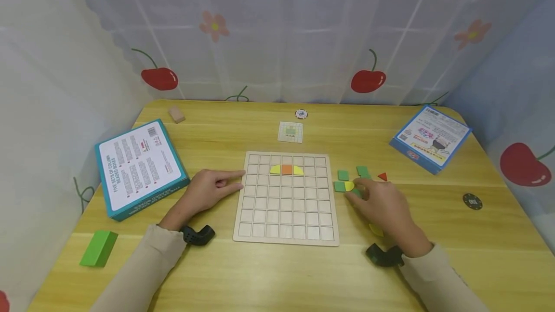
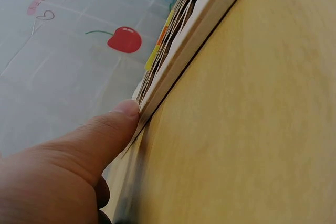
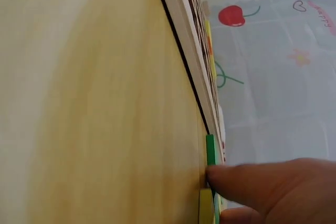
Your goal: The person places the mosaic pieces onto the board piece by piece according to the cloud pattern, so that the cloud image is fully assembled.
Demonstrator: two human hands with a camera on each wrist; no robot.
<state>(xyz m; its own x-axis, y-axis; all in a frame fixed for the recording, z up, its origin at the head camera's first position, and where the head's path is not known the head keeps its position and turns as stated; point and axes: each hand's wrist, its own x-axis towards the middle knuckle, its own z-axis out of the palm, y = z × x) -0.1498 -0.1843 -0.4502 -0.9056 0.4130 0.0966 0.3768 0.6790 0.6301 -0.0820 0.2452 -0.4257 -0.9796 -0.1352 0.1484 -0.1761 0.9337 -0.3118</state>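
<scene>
A square wooden grid board (image 1: 286, 225) lies on the table. It bears an orange square (image 1: 286, 170) with yellow curved pieces (image 1: 275, 170) on either side. My left hand (image 1: 208, 189) touches the board's left edge with extended fingertips; the thumb (image 2: 123, 111) meets that edge in the left wrist view. Right of the board, my right hand (image 1: 383, 203) pinches a yellow quarter-round piece (image 1: 349, 186) between thumb and index finger, beside a green square (image 1: 339, 187). The right wrist view shows the thumb (image 3: 236, 182) against green pieces (image 3: 210, 148), hiding that yellow piece.
More green squares (image 1: 343, 175), a red triangle (image 1: 382, 176) and another yellow piece (image 1: 376, 230) lie around the right hand. A pattern card (image 1: 290, 132) is behind the board. Boxes (image 1: 143, 167) (image 1: 431, 136) stand at both sides, with a green block (image 1: 99, 249) front left.
</scene>
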